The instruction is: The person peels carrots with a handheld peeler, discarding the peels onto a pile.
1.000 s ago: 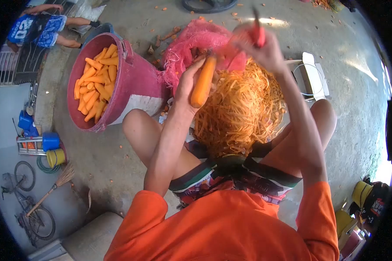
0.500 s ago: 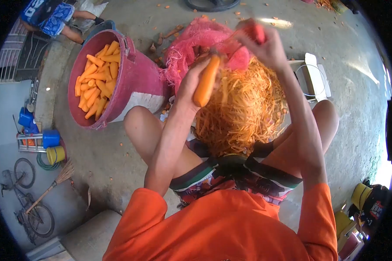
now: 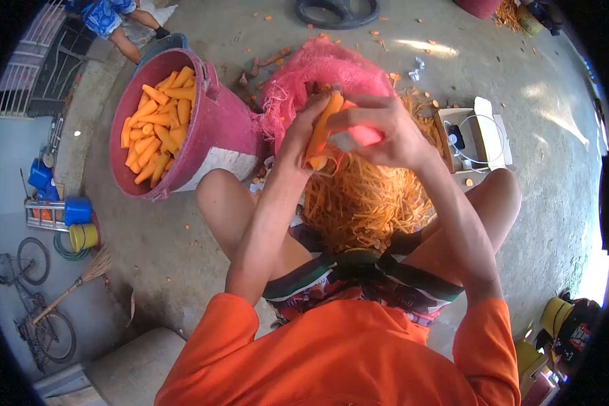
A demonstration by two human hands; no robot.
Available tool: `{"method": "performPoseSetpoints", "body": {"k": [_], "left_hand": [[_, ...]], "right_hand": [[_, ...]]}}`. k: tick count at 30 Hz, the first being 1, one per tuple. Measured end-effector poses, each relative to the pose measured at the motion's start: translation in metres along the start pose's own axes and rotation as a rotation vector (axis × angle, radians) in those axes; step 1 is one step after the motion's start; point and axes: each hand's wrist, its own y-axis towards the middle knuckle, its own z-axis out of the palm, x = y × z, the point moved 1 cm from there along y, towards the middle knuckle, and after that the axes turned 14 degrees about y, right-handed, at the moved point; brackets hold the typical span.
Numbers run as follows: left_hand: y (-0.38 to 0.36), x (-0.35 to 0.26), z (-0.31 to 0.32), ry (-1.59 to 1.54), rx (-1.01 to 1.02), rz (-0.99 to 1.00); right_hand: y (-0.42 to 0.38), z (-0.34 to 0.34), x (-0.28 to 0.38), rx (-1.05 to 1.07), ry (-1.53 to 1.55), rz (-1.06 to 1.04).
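- So, far left first: a maroon bucket sits tipped on the concrete floor, stuffed with peeled carrots. It's well apart from both hands, off to the person's left.
- Next over, the left hand is wrapped around a carrot, gripping it near the lower end. The carrot's long axis runs pretty much upright in the view, leaning a bit so the top points away from the body toward the pink mesh sack behind it.
- Right up against it, the right hand is closed around a pink-handled peeler. The tool crosses the carrot roughly sideways, touching it around mid-length. Can't really make out the blade itself.
- Both hands meet at the carrot, left one carrying it, right one just beside it on the tool.
- Below and between the knees there's a big heap of orange peelings.
- Further right, an open cardboard box on the floor, near the right knee.
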Motion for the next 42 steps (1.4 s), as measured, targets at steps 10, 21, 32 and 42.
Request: {"method": "performPoseSetpoints", "body": {"k": [10,21,32,42], "left_hand": [[-0.003,0.0,-0.003,0.038,0.061,0.031],[-0.002,0.007,-0.02,0.012,0.244,0.09],[0.002,0.009,-0.033,-0.154,0.384,0.005],[0.01,0.006,-0.025,-0.17,0.121,0.041]], "right_hand": [[-0.003,-0.019,-0.03,-0.164,0.109,0.25],[-0.018,-0.018,-0.051,-0.314,0.245,0.513],[-0.014,-0.044,-0.063,-0.392,0.181,0.428],[-0.009,-0.02,-0.053,-0.321,0.37,0.423]]}}
